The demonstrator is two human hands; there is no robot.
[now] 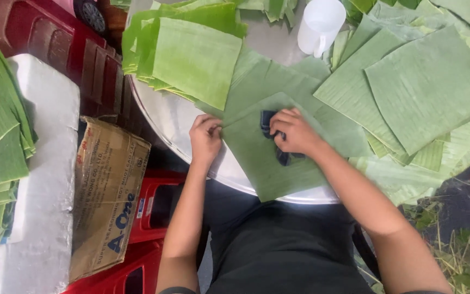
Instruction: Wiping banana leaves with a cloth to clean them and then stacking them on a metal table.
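We've got one banana leaf piece flat on the round metal tray, with a neat stack behind and loads of loose leaves to the right, so probably plenty left. Our left hand pins its edge, fingers curled; our right hand grips a dark cloth on it. The leaf's long axis runs diagonally, upper left to lower right.

The banana leaf under the hands is mid green with fine parallel ribbing, and the cloth on it is dark, near black. The stacked leaves are brighter green (those at the far right edge paler, yellowish). The round tray is silvery grey, the jug white, the cardboard box brown with blue and red print, the stools red.
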